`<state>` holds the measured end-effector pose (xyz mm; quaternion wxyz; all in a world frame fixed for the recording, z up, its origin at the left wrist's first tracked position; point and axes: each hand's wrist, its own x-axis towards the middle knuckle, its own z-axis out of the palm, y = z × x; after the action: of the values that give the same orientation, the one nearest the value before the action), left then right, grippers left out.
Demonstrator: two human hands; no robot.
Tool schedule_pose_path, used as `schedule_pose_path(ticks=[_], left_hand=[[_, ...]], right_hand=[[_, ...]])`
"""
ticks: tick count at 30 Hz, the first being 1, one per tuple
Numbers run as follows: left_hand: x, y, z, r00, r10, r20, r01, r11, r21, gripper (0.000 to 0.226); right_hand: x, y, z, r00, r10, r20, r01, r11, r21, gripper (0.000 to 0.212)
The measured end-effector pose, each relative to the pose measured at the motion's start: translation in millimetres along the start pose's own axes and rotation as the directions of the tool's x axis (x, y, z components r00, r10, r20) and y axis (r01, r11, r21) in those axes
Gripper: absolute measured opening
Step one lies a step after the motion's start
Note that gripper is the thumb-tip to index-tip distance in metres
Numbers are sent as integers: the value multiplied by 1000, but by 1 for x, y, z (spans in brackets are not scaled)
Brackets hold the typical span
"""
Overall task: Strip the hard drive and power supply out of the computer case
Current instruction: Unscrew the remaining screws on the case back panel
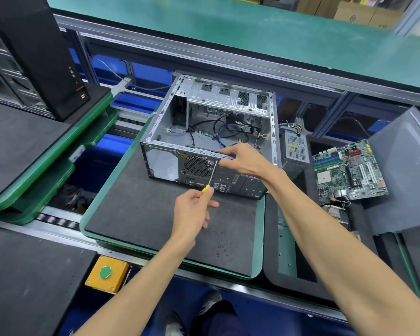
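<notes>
left hand (194, 206) nearest, curled round yellow screwdriver (210, 177) handle; shaft runs up and away to a screw point by the rear fan grille (197, 165). right hand (243, 159) grips the top rear rim of the computer case (211, 132) just beside the tip. case sits at the far edge of the foam pallet (155, 214); power supply bay looks empty.

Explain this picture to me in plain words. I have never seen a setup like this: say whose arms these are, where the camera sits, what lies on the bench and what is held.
There is one picture, from a camera on a person's head, looking down at their own bare arms. No robot is involved. An open computer case lies on a dark mat, loose cables inside it. The left hand holds a yellow-handled screwdriver, tip near the case's rear fan grille. The right hand grips the case's top rear edge. To the right lie a motherboard and a grey power supply, already outside the case.
</notes>
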<state>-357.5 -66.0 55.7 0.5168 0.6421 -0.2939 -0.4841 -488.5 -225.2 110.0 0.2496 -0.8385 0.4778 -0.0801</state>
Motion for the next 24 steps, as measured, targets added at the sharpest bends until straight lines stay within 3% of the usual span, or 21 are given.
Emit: schedule_pose_path(ticks=[3,5,10,14,24], left_hand=[[0,5,3,963,-227,144,253,945,-205,45],[0,9,4,931,-283,230,343,893,-292,46],[-1,11,3,964,-222,143,250,942,-222,32],[-3,7,1,973,-229,39,230,922,-312,20],[-7,13,0,936,-329,127,353,892,-282,37]], right_hand=[[0,0,1,1000,11,1,-11,1000,2,44],[0,0,0,1000,18,5,-18,1000,3,44],[0,-2,0,1000,20,18,-20,1000,5,45],[0,-1,0,1000,19,15,-19,1000,8,39],[1,0,4,1000,5,2,-5,1000,-13,38]])
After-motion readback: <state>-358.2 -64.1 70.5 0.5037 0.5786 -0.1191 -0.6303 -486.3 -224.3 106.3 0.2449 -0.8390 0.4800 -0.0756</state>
